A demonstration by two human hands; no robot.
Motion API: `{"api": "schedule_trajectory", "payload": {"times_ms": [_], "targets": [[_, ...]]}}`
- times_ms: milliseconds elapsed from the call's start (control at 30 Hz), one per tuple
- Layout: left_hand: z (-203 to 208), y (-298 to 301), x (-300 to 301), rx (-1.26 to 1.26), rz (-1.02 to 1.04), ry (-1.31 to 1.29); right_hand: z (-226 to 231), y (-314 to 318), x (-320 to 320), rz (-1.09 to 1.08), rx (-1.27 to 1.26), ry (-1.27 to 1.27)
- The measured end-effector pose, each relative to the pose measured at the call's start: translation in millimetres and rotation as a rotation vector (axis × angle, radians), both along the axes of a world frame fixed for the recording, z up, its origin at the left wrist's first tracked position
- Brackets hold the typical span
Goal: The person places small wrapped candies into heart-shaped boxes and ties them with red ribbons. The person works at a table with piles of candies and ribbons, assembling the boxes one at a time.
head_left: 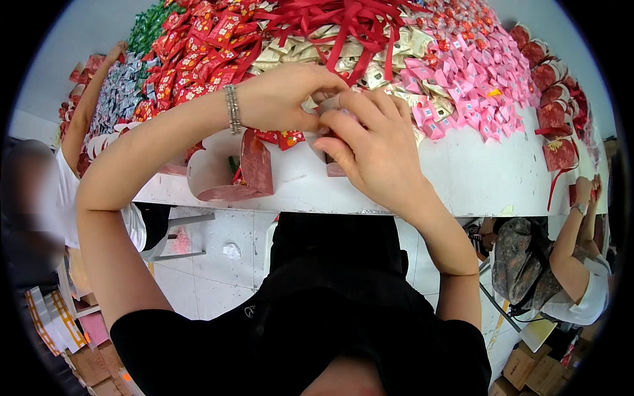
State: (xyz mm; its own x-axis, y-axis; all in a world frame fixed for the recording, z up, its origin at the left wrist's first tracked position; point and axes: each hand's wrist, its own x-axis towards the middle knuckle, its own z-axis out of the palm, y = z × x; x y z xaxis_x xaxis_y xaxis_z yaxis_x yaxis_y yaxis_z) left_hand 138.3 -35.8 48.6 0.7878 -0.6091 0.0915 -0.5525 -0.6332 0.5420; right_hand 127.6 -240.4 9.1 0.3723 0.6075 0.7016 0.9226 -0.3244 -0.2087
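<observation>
My left hand (287,98), with a beaded bracelet at the wrist, reaches in over the table with its fingers curled. My right hand (380,142) meets it there, its fingers bent inward above a red box (335,169) that it mostly covers. Something pale shows between the fingertips, too hidden to name. To the left of that box, near the table edge, lies an open red box (254,168) with a white inside and a few small green and red packets in it. Red flowered packets (281,138) lie between the two boxes.
Across the white table (462,175) spread heaps of red packets (198,53), cream packets (317,49), pink packets (472,86) and red ribbons (350,26). Finished-looking red boxes (558,119) line the right. Co-workers sit at both sides; cardboard cartons (535,369) stand on the floor.
</observation>
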Motion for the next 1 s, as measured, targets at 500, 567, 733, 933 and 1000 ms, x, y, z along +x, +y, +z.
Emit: {"api": "schedule_trajectory", "payload": {"times_ms": [500,567,733,933,1000], "targets": [[0,-46,138,0.592,-0.134,-0.824,10,-9,10,0.257,-0.143,0.128],[-8,-51,150,0.629,-0.081,-0.828,9,-17,11,0.296,-0.095,0.115],[-2,-29,170,0.292,-0.084,-0.549,4,-44,18,0.33,0.077,0.258],[-5,-36,163,0.21,-0.281,-1.139,-24,-56,91,-0.171,0.498,0.216],[-8,-45,162,0.285,-0.274,-1.199,-45,-51,115,-0.248,0.273,0.137]]}}
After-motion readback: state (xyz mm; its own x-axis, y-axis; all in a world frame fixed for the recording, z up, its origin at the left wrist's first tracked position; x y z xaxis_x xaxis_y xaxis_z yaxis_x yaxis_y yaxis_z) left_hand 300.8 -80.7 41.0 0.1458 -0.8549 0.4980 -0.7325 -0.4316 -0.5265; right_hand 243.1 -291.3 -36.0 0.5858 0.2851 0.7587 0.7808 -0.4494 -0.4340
